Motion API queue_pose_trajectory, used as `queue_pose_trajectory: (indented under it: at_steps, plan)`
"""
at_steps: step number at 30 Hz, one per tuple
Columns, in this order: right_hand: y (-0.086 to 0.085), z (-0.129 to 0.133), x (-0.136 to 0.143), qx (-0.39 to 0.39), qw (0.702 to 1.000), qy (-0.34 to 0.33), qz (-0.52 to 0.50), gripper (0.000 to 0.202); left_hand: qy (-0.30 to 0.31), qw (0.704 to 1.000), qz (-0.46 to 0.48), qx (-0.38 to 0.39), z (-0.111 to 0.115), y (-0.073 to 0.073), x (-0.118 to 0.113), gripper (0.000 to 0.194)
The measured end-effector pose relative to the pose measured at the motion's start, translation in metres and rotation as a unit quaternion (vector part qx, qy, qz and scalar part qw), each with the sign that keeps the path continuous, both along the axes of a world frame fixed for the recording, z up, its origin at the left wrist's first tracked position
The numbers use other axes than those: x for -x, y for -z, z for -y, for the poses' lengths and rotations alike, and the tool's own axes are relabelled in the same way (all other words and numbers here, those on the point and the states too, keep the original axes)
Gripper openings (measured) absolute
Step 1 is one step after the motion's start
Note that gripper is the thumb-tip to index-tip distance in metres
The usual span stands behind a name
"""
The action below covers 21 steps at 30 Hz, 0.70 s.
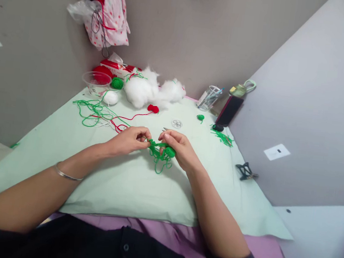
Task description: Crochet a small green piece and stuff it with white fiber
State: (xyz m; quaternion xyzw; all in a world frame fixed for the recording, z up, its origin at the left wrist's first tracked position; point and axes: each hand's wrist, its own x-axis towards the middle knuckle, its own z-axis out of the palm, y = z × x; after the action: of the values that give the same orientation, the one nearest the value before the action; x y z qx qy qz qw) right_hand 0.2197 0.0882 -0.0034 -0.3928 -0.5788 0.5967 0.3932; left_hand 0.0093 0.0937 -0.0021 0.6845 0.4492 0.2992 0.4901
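Observation:
My left hand (133,140) pinches one end of some green yarn (159,160) between thumb and fingertips. Facing it, my right hand (180,145) is closed around the same yarn, with a small, tight green bundle (169,152) at its palm side. Loose green loops dangle between and below both hands, over the pale green cloth (133,195). A thin, dark pointed tip (165,129) sticks out past the right fingers; the rest of that tool is hidden. Beyond the hands sits a small clear round case (176,123) with little rings or pins inside.
Tangled green, red and white yarn (99,112) lies at left, near a clear tub (96,83) and a green yarn ball (117,83). White stuffing (145,90) is piled at the back. Toward the right are a clear cup (209,98), a leaning phone (229,110) and green scraps (223,137).

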Motion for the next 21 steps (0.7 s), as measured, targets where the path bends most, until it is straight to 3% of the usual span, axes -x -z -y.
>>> queue_pose_trajectory:
  at_steps: [3, 7, 12, 15, 21]
  plan:
    - [0.0021, 0.0004, -0.0007, -0.031, 0.999, 0.009, 0.044, 0.038, 0.024, 0.999, 0.013, 0.02, 0.0008, -0.0016, 0.0008, 0.015]
    - [0.0038, 0.002, 0.0021, -0.025, 0.994, -0.051, 0.094, 0.034, 0.025, 0.999, 0.024, 0.024, 0.0009, 0.0004, 0.002, 0.014]
    - [0.0041, 0.0002, 0.0052, -0.16, 0.973, 0.097, 0.134, 0.015, 0.068, 0.997, 0.022, 0.042, -0.0023, 0.0036, 0.0037, 0.023]
    - [0.0022, 0.0006, 0.0053, -0.149, 0.974, 0.113, 0.128, 0.014, 0.1, 0.993, 0.026, 0.053, -0.0032, 0.0045, 0.004, 0.029]
    - [-0.0004, 0.0053, 0.0064, -0.093, 0.99, 0.065, 0.087, 0.019, 0.011, 0.996, 0.091, 0.014, -0.003, 0.0077, 0.0035, 0.031]
